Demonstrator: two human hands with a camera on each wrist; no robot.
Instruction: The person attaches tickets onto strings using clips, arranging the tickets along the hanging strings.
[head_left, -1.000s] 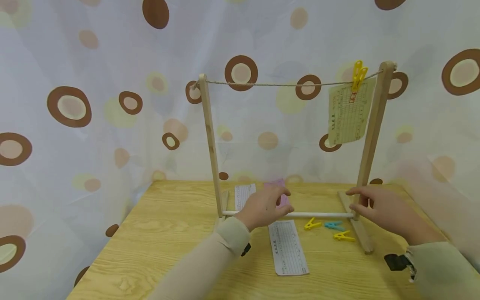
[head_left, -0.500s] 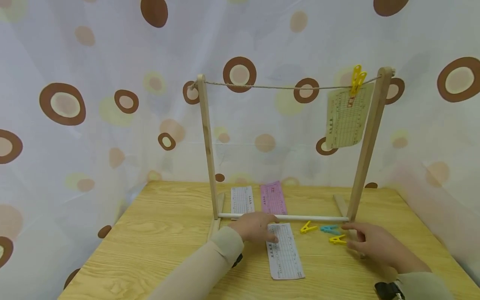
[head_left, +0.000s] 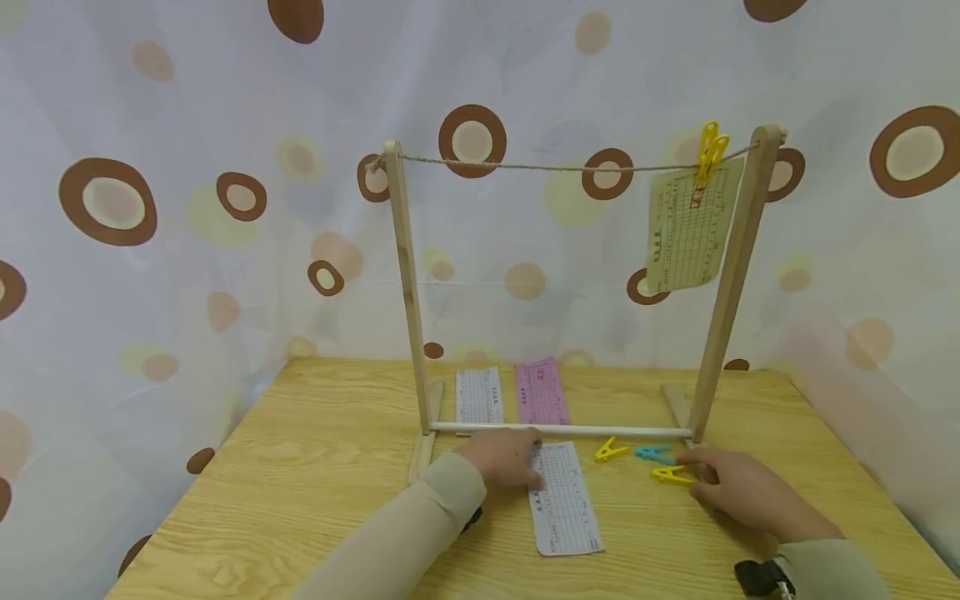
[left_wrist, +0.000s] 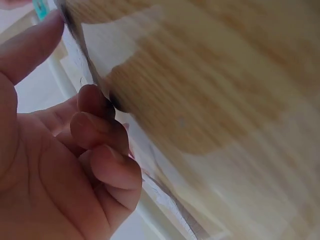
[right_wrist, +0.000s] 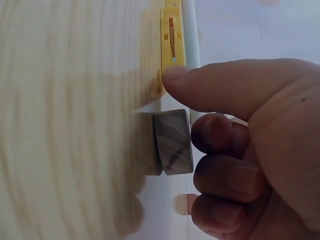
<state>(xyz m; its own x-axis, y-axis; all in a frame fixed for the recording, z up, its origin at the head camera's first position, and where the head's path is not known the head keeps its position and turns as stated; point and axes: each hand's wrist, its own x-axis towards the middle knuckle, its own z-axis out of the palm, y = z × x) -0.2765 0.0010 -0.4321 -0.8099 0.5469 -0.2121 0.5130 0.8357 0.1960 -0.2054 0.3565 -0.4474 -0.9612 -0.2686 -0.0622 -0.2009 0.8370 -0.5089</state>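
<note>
A white printed slip (head_left: 566,508) lies on the table in front of the wooden frame. My left hand (head_left: 498,457) rests at its upper left corner, thumb and index finger apart; in the left wrist view the thumb and fingertips (left_wrist: 95,122) meet the paper's edge. My right hand (head_left: 750,492) is low at a yellow clothespin (head_left: 672,475), thumb and index spread about its handle end. Seen from the right wrist, the thumb tip reaches the yellow clothespin (right_wrist: 172,40). Beside it lie a blue clothespin (head_left: 655,453) and another yellow clothespin (head_left: 611,450).
The wooden frame (head_left: 408,292) carries a string (head_left: 540,167) across its top. From its right end hangs a yellowish slip (head_left: 690,233) under yellow clothespins (head_left: 710,154). Behind the white lower bar (head_left: 600,431) lie another white slip (head_left: 478,396) and a pink slip (head_left: 542,393).
Both hands have come down to the table, the left from above the lower bar to the white slip, the right from beside the frame's post to the yellow clothespin. The view has shifted slightly.
</note>
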